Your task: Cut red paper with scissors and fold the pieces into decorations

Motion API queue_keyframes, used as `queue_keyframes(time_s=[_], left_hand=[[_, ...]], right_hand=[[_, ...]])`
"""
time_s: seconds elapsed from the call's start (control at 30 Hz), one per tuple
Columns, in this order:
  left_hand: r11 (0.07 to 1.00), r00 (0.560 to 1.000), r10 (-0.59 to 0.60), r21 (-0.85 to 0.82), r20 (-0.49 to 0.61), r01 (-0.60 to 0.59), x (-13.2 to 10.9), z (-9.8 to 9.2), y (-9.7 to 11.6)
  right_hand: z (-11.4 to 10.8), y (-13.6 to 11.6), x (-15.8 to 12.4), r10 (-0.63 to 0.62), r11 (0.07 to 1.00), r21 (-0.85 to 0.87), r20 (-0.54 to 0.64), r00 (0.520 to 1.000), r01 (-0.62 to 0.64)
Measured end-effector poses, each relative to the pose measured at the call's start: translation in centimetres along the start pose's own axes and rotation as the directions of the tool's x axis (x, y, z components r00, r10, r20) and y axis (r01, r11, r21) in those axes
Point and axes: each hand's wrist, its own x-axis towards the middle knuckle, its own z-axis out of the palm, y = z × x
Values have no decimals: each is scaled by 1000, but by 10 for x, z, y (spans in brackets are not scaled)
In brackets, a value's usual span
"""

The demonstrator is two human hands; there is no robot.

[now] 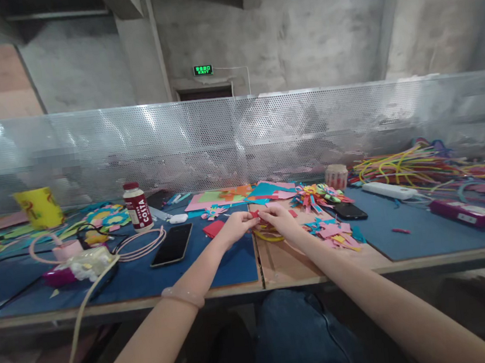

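Near the middle of the table, my left hand (237, 227) and my right hand (281, 219) meet over a small red paper piece (255, 214). Fingertips of both hands are pinched on it, one from each side. Just left of my left hand lies a red sheet of paper (213, 228). A yellow loop (269, 237) is partly hidden beneath my hands. Cut strips of pink, blue and yellow paper (335, 232) are heaped to the right of my right hand, with a colourful paper bundle (315, 195) behind them.
Coloured sheets (235, 196) lie at the back before a perforated metal screen (202, 145). On the left are a phone (172, 245), a COSTA bottle (138, 207), coiled cable and a yellow cup (41, 208). A second phone (348, 211) and a power strip (389, 190) are rightward.
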Motion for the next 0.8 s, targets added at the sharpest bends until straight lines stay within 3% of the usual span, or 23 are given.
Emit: queue_keyframes(time_s=[0.17,0.23,0.33,0.5,0.8], left_hand=[[999,999,-42,-25,25,43,-1,0,-1],[998,999,-43,-50,-11,42,0,0,-2],[998,997,7,-67,-81,-13,2,1,-1],[992,997,71,-102,-18,-72,2,-3,4],[961,995,-70,-273,-69,48,1,-8,3]], right_hand=[[-2,4,1,-27,999,-47,-29,999,26],[-1,5,0,-27,998,-48,-19,999,26],[2,3,-3,12,1000,-2,12,1000,-12],[3,0,-6,88,988,126,33,996,-91],[-1,2,-1,140,926,333,136,981,-179]])
